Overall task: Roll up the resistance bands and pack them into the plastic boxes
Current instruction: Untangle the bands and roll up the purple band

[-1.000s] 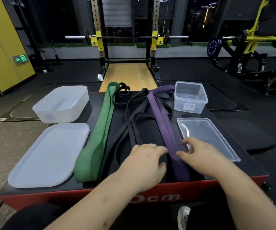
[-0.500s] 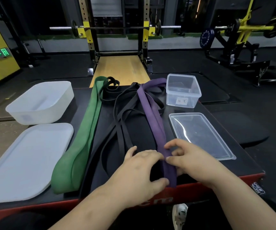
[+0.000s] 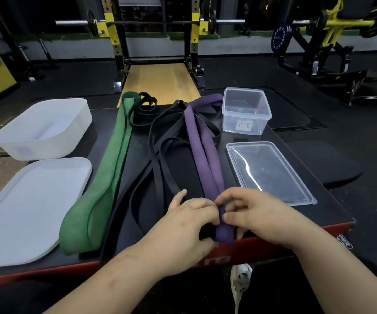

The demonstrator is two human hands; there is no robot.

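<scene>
1. Head view, the step in hand: both hands are meeting at the near end of the purple band point(image 3: 202, 155). It is lying doubled along a black bench top point(image 3: 328, 214), running from the near edge away toward the clear box point(image 3: 246, 111). This looks like the very start of the roll.
2. Doing it well: the first turn should be tight, with both layers flat and their edges matching, or the roll will probably cone out sideways. Rolling away from the body should be taking up the slack evenly.
3. A likely snag: the black bands point(image 3: 158, 168) are lying tangled just beside the purple one, crossing it at the far end. They may be needing to be lifted clear as the roll is travelling.
4. The grip, left hand point(image 3: 183, 227): its fingers are curling onto the band's near end from the left, pressing it.
5. The grip, right hand point(image 3: 257, 214): thumb and curled fingers are pinching the same end from the right. Neither hand is spread.
6. Elsewhere: the green band point(image 3: 106, 182) is lying untouched to the left. A white box point(image 3: 42, 128) and white lid point(image 3: 29, 207) are sitting far left, and a clear lid point(image 3: 269, 171) is lying just right of the hands. Both boxes are standing without bands in them.
</scene>
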